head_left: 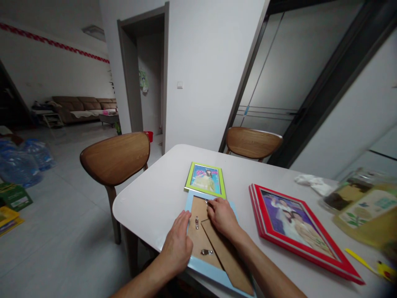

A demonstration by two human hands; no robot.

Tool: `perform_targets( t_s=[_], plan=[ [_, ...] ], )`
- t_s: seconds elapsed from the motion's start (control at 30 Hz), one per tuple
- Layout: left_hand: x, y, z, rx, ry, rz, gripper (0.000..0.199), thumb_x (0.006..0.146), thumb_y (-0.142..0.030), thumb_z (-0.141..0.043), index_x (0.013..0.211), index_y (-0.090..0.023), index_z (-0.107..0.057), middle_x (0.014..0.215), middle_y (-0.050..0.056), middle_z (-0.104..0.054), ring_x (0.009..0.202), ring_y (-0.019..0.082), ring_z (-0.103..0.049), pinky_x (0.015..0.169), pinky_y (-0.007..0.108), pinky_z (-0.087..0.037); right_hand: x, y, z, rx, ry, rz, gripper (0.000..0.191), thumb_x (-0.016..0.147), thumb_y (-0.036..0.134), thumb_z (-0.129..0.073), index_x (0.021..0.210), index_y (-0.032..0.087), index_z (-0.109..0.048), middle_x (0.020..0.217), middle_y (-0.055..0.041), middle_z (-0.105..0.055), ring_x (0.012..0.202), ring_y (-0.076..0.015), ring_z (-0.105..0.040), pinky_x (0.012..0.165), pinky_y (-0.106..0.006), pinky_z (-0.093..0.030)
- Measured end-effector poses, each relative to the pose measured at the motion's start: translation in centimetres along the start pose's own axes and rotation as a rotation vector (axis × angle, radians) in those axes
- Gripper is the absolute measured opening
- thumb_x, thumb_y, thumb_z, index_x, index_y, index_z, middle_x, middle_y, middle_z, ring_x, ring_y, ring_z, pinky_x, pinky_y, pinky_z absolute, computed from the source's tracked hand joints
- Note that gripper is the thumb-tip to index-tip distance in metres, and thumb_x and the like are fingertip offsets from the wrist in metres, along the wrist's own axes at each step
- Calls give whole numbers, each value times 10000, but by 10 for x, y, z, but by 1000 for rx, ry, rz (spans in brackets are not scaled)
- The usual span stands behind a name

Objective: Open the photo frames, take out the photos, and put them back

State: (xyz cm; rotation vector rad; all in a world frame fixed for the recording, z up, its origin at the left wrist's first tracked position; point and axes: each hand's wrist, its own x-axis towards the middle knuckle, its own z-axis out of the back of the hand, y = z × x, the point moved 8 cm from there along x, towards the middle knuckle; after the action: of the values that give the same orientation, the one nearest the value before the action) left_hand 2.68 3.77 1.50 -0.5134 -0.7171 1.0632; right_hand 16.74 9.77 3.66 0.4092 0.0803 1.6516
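A light blue picture frame [206, 271] lies face down at the near edge of the white table, its brown backing board [198, 240] and folded stand [228, 258] showing. Metal clips [197, 222] sit on the backing. My left hand [177, 244] rests on the frame's left edge, fingers together and stretched out, holding nothing up. The fingers of my right hand [223, 215] are closed in a pinch at a small metal clip [206, 201] near the frame's top edge. A green picture frame [206, 180] touches the blue one's far end, picture up.
Red picture frames [297, 231] are stacked on the right of the table [149, 194]. Beyond them are a white cloth [313, 183], a jar [347, 192], a yellow bottle [366, 213] and a yellow toy [384, 271]. Wooden chairs [118, 159] stand around the table.
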Motion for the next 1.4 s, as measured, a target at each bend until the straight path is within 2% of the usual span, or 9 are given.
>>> perform_targets(
  t_s=[0.2, 0.33, 0.5, 0.6, 0.77, 0.9, 1.07, 1.27, 1.4],
  plan=[
    [0, 3, -2, 8, -17, -32, 637, 583, -7, -355, 1219, -42, -353, 1284, 140, -370, 1205, 202, -292, 1019, 371, -242, 3, 1, -9, -17, -30, -10, 309, 771, 237, -367, 975, 177, -592, 908, -86, -563, 874, -192, -478, 750, -292, -358],
    [0, 3, -2, 2, -25, -38, 623, 589, -17, -354, 1212, -23, -360, 1278, 155, -374, 1199, 212, -302, 1018, 374, -243, -14, -10, 6, 34, -29, 30, 385, 755, 188, -363, 1107, 109, -499, 1034, -107, -546, 957, -179, -470, 852, -282, -331],
    [0, 1, -1, 5, -28, -50, 615, 600, -28, -354, 1214, -19, -356, 1275, 163, -375, 1195, 216, -309, 1012, 384, -250, -45, -35, 17, 78, 134, 35, 314, 696, 188, -412, 932, 129, -610, 1030, -103, -549, 960, -196, -483, 876, -301, -332],
    [0, 1, -1, 22, -17, -49, 618, 595, -26, -348, 1213, 3, -348, 1274, 176, -370, 1197, 218, -304, 1014, 388, -245, -53, -39, 17, 66, 119, 33, 303, 682, 186, -420, 898, 147, -629, 1024, -97, -548, 954, -205, -479, 866, -312, -340],
    [1, 0, 0, 7, -31, -49, 631, 581, -22, -351, 1212, -17, -357, 1269, 162, -384, 1193, 211, -315, 1014, 380, -247, -53, -34, 16, 34, 27, 6, 282, 712, 184, -400, 843, 137, -646, 982, -112, -563, 914, -213, -479, 834, -319, -354],
    [0, 0, 0, 4, -32, -37, 620, 593, -31, -353, 1212, -18, -360, 1269, 163, -383, 1194, 216, -311, 1009, 386, -255, -63, -22, 27, 71, -6, 20, 292, 738, 252, -406, 890, 129, -622, 985, -119, -559, 919, -210, -479, 833, -315, -352],
    [0, -2, -6, -3, -44, -30, 609, 600, -33, -350, 1208, -2, -364, 1272, 171, -376, 1198, 223, -304, 1011, 398, -246, -80, -3, 23, 56, 101, -23, 353, 688, 365, -467, 960, 180, -594, 892, -84, -577, 853, -213, -512, 751, -306, -380],
    [1, 3, -16, -45, -42, -13, 627, 589, -29, -362, 1216, -13, -363, 1288, 151, -360, 1207, 220, -288, 1020, 380, -226, -75, -3, 8, 104, 146, -70, 519, 625, 295, -485, 1121, 141, -494, 963, -101, -554, 894, -209, -520, 798, -286, -371],
    [4, 7, -12, -133, -26, 50, 619, 589, -73, -417, 1207, -54, -386, 1284, 137, -372, 1195, 227, -307, 1013, 360, -228, -66, -9, 18, 163, 141, -88, 520, 594, 217, -452, 1101, 110, -498, 994, -110, -548, 900, -187, -532, 810, -263, -374]
  ],
)
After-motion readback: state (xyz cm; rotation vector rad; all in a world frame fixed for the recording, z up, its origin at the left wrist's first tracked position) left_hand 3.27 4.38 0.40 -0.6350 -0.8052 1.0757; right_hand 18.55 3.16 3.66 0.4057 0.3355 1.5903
